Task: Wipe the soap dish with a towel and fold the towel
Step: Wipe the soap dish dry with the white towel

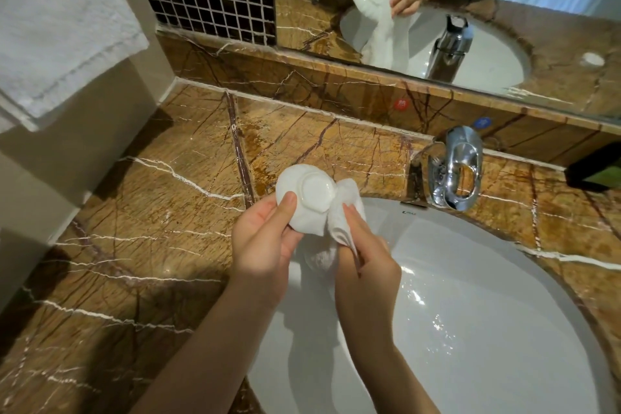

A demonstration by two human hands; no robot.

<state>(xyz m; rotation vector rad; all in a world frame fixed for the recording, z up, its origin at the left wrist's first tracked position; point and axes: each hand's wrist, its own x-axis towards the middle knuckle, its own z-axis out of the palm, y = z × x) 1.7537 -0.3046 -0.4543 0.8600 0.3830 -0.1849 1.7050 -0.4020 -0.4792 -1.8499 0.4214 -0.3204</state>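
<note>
My left hand [265, 245] holds a white soap dish [307, 197] above the left rim of the sink, its underside and round foot turned toward me. My right hand [364, 255] grips a small white towel [339, 222] bunched against the dish's right edge. Part of the towel hangs down between my hands over the basin. The dish's inner face is hidden from me, but it shows in the mirror.
A white oval sink [470, 296] is set in a brown marble counter [151, 212]. A chrome faucet [453, 168] stands behind the basin. A larger white towel [57, 23] hangs at the upper left. A mirror [437, 3] runs along the back wall.
</note>
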